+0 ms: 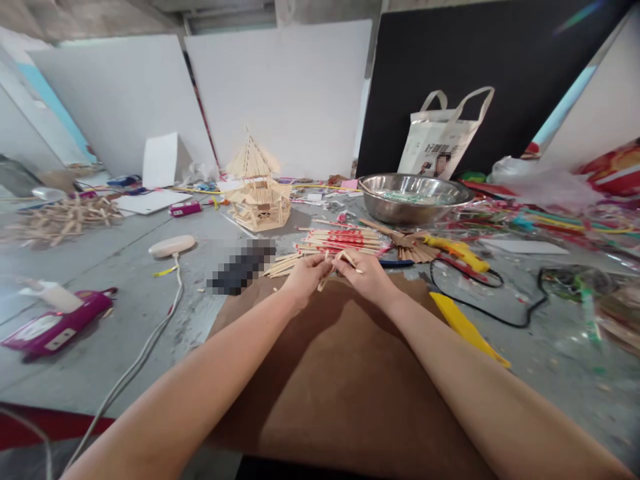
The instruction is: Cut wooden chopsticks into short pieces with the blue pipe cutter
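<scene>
Held sticks: partly covered by the fingers of the left hand and right hand; how they meet is too small to tell.
Dark object: beside the brown mat, masked by pixel blocks, kind unclear.
Tote bag: near the far edge of the worktop, base hidden behind the steel basin, printed figure pixelated.
Green bits: inside the basin, too small to identify.
Stick pile: toward the worktop's far left corner, blurred.
Red packet: cut off at the right.

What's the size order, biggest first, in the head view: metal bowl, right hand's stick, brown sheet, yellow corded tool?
1. Brown sheet
2. Metal bowl
3. Yellow corded tool
4. Stick in the right hand
</scene>
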`<state>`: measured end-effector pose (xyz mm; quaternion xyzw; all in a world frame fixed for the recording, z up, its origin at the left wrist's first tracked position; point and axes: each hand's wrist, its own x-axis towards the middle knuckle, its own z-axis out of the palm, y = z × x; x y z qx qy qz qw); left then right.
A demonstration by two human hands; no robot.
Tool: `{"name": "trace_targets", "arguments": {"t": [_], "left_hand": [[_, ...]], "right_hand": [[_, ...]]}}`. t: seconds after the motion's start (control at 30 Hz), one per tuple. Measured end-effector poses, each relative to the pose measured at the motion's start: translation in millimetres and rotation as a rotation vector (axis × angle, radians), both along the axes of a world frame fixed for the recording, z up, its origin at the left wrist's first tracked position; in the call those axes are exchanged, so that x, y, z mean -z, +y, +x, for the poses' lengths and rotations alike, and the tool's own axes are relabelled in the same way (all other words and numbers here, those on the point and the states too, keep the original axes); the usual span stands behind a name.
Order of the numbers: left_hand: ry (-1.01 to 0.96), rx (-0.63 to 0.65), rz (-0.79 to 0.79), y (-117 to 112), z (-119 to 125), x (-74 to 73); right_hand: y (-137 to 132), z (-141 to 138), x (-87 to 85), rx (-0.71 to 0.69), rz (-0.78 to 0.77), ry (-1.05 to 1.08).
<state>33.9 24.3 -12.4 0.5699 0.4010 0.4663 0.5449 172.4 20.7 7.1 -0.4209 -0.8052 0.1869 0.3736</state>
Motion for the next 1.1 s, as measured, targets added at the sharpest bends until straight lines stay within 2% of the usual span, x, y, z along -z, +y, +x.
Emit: {"name": "trace_targets", "arguments": {"t": [0.07, 0.13, 0.37, 0.47, 0.6, 0.67, 0.8, 0.9, 1.0, 1.1], "left_hand": [[-0.094, 0.052, -0.057, -6, 1, 2.2], [-0.103, 0.078, -0.067, -10, 0, 4.6], [0.255, 0.076, 0.105, -12, -7, 3.5], [0.293, 0.084, 0.175, -13, -8, 3.7], [0.197, 0.064, 0.193, -13, -9, 6.4], [0.208, 0.047, 0.234, -12, -11, 7.7], [0.339, 0.038, 0.345, -7, -15, 10.1], [0.384, 0.031, 0.357, -5, -17, 12.0], [0.405, 0.062, 0.352, -4, -17, 13.4], [0.415, 0.106, 0.338, -3, -18, 14.1]], "right_hand": [[1, 2, -2.8, -0.008, -0.008, -0.003], [2, 3, -4.6, -0.050, -0.050, -0.003], [1, 0, -6.1, -0.130, -0.091, 0.023], [-2, -4, -4.8, -0.174, -0.181, 0.103], [-2, -7, 2.3, -0.020, -0.097, 0.130], [-1, -8, 8.3, 0.043, -0.073, 0.123], [2, -11, 20.4, 0.019, -0.150, 0.127], [3, -13, 25.8, 0.031, -0.161, 0.146], [3, -13, 27.9, 0.086, -0.099, 0.188], [2, -12, 26.7, 0.140, 0.032, 0.214]]}}
